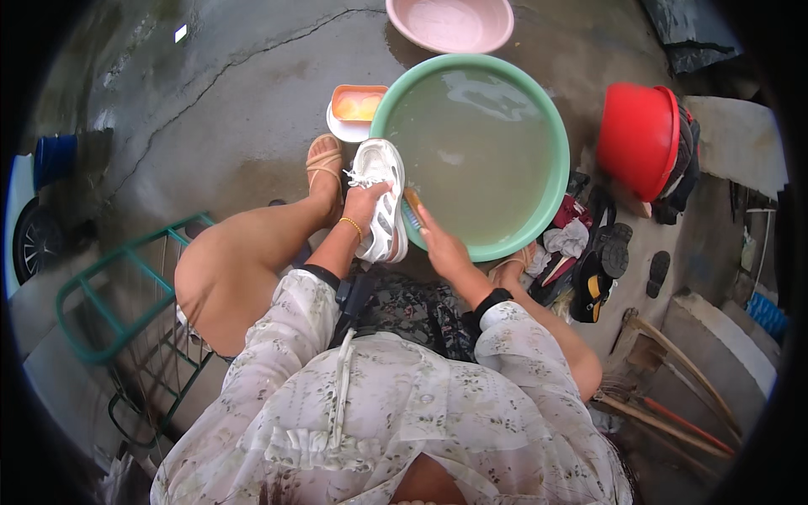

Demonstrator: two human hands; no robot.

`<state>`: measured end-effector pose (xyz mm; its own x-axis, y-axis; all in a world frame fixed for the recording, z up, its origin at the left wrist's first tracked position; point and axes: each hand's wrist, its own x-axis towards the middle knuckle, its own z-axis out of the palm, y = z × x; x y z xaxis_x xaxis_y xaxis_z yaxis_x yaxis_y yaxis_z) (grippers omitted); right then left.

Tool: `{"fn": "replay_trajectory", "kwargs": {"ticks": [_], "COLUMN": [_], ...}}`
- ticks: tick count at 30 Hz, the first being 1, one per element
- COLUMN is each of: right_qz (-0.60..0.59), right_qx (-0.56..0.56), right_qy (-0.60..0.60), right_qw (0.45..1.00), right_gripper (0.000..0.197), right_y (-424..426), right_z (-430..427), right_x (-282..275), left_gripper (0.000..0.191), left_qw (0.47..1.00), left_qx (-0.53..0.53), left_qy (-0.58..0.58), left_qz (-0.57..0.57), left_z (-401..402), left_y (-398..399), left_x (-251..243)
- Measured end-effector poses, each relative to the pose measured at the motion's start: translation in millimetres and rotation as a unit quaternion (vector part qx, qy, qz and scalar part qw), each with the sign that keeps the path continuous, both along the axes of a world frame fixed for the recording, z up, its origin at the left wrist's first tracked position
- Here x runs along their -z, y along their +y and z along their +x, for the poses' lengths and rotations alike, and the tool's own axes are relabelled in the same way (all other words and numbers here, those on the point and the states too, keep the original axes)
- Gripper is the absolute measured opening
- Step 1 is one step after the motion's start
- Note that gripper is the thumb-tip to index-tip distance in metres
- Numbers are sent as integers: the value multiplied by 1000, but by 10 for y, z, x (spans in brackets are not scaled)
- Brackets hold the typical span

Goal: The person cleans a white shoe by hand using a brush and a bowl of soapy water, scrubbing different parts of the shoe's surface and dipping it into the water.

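Observation:
My left hand (367,207) grips a white lace-up sneaker (386,222) by its upper, with the toe end pointing back towards me. In my right hand (444,247) is a scrub brush (412,201) with a wooden back and pale bluish bristles. The bristles face the shoe's sole edge; whether they touch it I cannot tell. Both hands are at the near left rim of a large green basin (564,165) holding cloudy water. Left of the basin, an orange tray (334,104) with yellowish contents rests on a white dish (344,134).
Beyond the basin stands a pink basin (449,24). To the right are a red tub (634,142), a heap of shoes and cloths (571,243), a lone dark shoe (658,274) and wooden-handled tools (669,416). A green metal rack (120,319) stands at my left on the wet concrete floor (246,120).

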<state>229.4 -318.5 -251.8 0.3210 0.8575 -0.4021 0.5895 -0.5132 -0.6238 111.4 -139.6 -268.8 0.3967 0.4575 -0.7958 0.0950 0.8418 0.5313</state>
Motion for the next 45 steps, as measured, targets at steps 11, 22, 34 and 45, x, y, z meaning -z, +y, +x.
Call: {"fn": "replay_trajectory", "kwargs": {"ticks": [11,22,34,45], "right_qz": [-83,92,-3,139], "right_qx": [291,134,71,305], "right_qy": [144,118,100,146], "right_qw": [942,980,993,931], "right_gripper": [56,56,56,75], "right_y": [55,850,-142,195], "right_z": [607,-50,-204,495], "right_x": [200,-209,-305,-1312], "left_gripper": [18,21,19,30], "left_qw": [1000,997,993,923], "left_qx": [-21,12,4,123], "left_qy": [-17,38,68,-3], "left_qz": [-9,70,95,363], "left_z": [13,52,86,-35], "left_y": [-40,-64,-130,-331], "left_x": [40,61,52,-724]}}
